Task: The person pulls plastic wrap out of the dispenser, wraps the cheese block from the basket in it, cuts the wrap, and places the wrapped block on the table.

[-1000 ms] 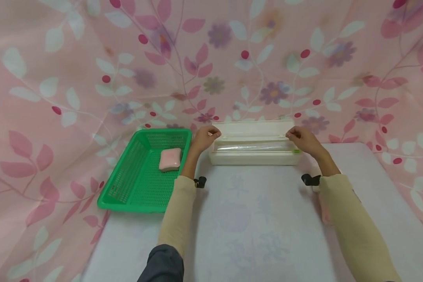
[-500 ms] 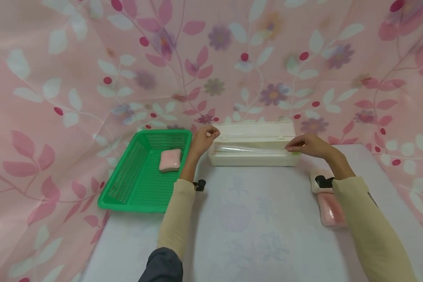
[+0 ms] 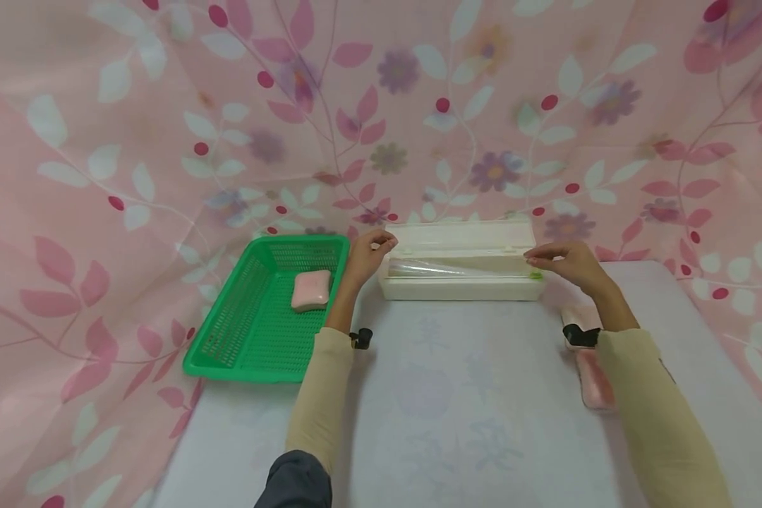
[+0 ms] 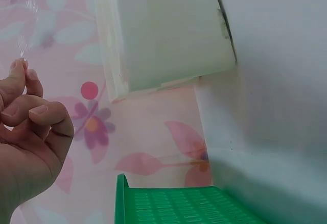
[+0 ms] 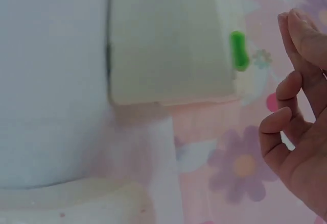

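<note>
A white cling film dispenser box [image 3: 462, 289] stands at the back of the table with its lid raised. Clear cling film [image 3: 422, 268] shows inside, its edge slanting down toward the right. At the box's left end my left hand [image 3: 367, 257] pinches the film between thumb and forefinger; a clear strand rises from the fingertips in the left wrist view. My right hand [image 3: 571, 264] hovers at the right end, by the green slider [image 3: 536, 276]. Its thumb and forefinger tips meet in the right wrist view, other fingers loosely bent, with no film visible there.
A green plastic basket [image 3: 193, 368] stands on the left, holding a pink rounded block [image 3: 311, 290]. Beside the right forearm lie a shiny pink block [image 3: 595, 381] and a pale one [image 3: 578, 317], partly covered by the wrist camera. A floral curtain [image 3: 381, 106] hangs behind.
My right hand lowered onto the right end of the box, then drew slightly back and right. The film's right side has sunk into a slant. My left hand stays at the left end.
</note>
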Motion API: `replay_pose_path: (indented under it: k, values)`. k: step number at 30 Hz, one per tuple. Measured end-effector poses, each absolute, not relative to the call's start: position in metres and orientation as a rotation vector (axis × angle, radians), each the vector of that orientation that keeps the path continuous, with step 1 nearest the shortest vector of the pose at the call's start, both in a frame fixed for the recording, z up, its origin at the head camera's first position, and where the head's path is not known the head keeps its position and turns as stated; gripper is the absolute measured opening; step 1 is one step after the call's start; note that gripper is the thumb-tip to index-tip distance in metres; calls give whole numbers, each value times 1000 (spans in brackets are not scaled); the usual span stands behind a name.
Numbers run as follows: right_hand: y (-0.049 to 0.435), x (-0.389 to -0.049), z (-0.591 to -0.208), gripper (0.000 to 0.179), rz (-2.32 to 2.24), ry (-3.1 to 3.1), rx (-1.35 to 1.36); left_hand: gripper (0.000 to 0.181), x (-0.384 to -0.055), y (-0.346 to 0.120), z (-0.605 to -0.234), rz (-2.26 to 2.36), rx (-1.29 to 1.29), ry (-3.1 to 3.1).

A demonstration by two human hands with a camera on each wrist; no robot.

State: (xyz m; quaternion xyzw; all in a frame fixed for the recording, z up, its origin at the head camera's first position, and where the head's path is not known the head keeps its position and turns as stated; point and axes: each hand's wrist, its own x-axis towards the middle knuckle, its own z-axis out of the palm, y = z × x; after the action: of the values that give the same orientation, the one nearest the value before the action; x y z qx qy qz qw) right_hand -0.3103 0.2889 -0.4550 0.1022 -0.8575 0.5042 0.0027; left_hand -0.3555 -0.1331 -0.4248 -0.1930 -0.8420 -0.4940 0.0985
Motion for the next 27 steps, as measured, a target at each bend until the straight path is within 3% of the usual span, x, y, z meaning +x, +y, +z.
replay_pose_path:
  k: [5, 13, 27]
  values:
    - [290, -308, -440, 43, 1759, -2643, 135, 15, -356, -133, -419, -1588, -583, -2398]
    - [281, -302, -405, 44, 1675, -2639, 108, 17, -354, -134, -403, -1566, -610, -2361]
    - [275, -295, -359, 28, 1715, -2521, -30, 18, -342, -130, -348, -1527, -560, -2350]
